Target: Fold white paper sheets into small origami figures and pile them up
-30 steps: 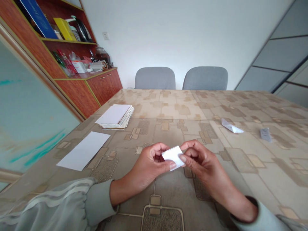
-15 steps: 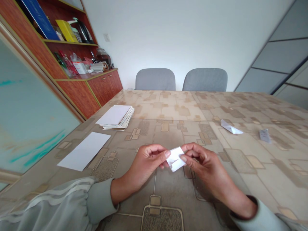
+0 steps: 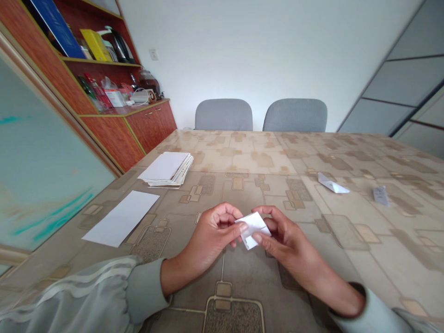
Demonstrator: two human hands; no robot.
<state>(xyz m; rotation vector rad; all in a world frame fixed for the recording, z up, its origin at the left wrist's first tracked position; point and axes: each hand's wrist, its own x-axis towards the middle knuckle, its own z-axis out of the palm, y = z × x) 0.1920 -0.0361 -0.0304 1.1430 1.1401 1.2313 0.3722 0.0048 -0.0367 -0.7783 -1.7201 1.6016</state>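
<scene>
On the patterned table (image 3: pixel 222 155), the left hand (image 3: pixel 211 243) and right hand (image 3: pixel 282 243) pinched a small folded white paper (image 3: pixel 253 228) between their fingers, while another folded paper (image 3: pixel 332 183) lay off to the right and a stack of unfolded sheets (image 3: pixel 165 167) remained beyond.

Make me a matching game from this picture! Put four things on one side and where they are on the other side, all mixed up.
Things:
1. Small folded white paper
2. Flat white sheet
3. Stack of papers
4. Two grey chairs

Places:
A. Lying by itself on the table, left of the hands
B. Pinched between the left hand and right hand
C. Behind the far edge of the table
D. Piled up beyond the single sheet

Right pairs: 1-B, 2-A, 3-D, 4-C
</scene>
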